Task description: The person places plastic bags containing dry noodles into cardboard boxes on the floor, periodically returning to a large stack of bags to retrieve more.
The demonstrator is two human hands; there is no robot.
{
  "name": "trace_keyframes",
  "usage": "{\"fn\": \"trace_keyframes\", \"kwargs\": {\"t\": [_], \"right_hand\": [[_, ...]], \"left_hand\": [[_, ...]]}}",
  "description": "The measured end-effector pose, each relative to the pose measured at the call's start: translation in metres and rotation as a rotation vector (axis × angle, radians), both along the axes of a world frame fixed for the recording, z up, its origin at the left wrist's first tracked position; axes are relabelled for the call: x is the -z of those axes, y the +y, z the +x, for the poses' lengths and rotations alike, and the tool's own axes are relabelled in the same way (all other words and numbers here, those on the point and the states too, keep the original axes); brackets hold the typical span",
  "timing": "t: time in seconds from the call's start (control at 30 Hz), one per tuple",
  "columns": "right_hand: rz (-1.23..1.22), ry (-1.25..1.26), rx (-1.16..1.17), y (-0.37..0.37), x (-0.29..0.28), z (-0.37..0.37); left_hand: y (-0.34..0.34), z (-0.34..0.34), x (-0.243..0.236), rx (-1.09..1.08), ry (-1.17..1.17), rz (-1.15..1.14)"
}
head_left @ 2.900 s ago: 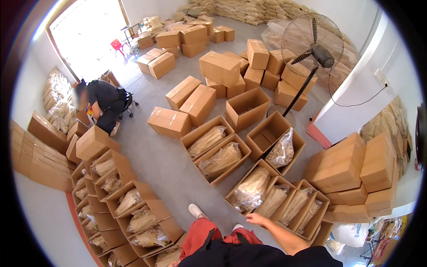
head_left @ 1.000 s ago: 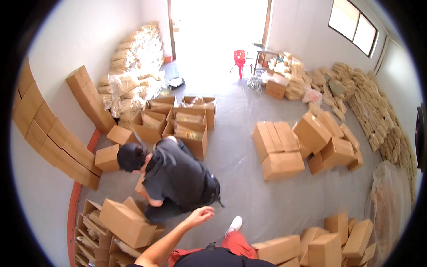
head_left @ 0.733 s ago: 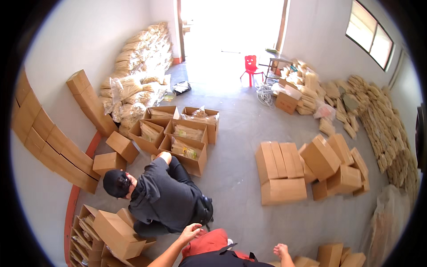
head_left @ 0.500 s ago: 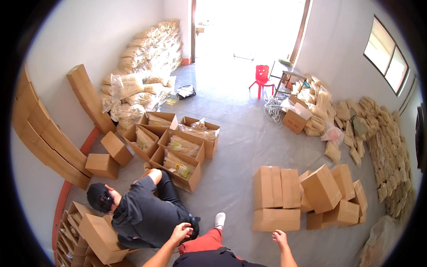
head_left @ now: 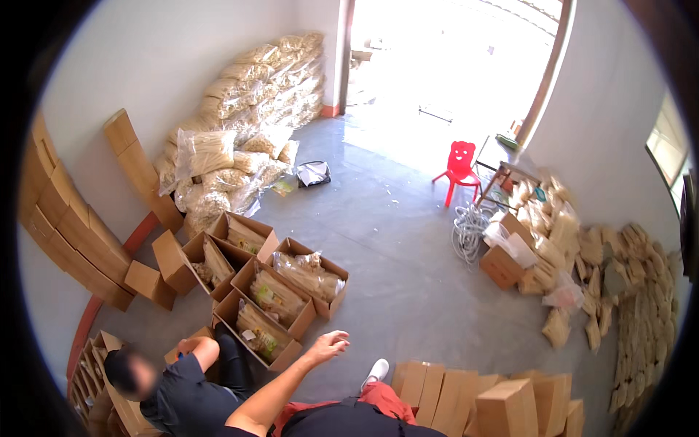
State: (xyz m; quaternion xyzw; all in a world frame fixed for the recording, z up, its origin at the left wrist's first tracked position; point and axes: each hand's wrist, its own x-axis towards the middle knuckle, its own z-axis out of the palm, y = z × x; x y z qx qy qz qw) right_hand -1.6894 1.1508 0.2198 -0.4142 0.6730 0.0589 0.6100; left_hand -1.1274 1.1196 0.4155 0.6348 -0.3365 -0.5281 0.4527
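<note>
Left hand [head_left: 331, 346] above floor [head_left: 393, 306], near open box [head_left: 285, 358].
Left grip loosely curled, part-wide, empty; box stands just left of it, filled with bagged bundles [head_left: 263, 336]. Green print [head_left: 271, 299] in adjoining box [head_left: 303, 322] too small to read. Right hand out of view; grip cannot be told.

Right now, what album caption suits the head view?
Left hand outstretched near open cartons of bagged pale bundles, a co-worker beside them, a red chair near the bright doorway.
</note>
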Motion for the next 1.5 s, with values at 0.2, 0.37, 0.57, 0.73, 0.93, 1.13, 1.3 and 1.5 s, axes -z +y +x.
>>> {"fn": "trace_keyframes", "kwargs": {"t": [0.2, 0.37, 0.57, 0.73, 0.93, 1.13, 1.3, 1.5], "right_hand": [[-0.105, -0.253, 0.125, -0.303, -0.031, 0.142], [-0.360, -0.249, 0.011, -0.553, -0.095, 0.272], [-0.434, -0.294, -0.124, -0.689, -0.104, 0.376], [-0.093, -0.091, -0.312, -0.741, -0.049, 0.351], [0.038, 0.029, -0.699, -0.832, 0.008, 0.410], [-0.711, 0.144, -2.027, -1.030, 0.008, 0.646], [-0.023, -0.310, -0.428, -1.154, -0.050, 0.920], [-0.234, -0.402, -0.727, -1.177, -0.105, 1.167]], "left_hand": [[0.016, 0.049, 0.076, -0.825, 0.405, 0.341], [0.026, 0.045, 0.181, -1.138, 0.711, 0.566], [-0.079, 0.103, 0.239, -1.346, 0.804, 0.658], [-0.302, 0.231, 0.196, -1.110, 0.789, 0.299], [-0.475, 0.385, 0.109, -0.903, 0.593, -0.044], [-0.529, 0.436, 0.131, -1.199, 0.515, 0.192], [-0.491, 0.397, 0.194, -1.751, 0.712, 0.540], [-0.528, 0.396, 0.187, -1.885, 0.919, 0.560]]}}
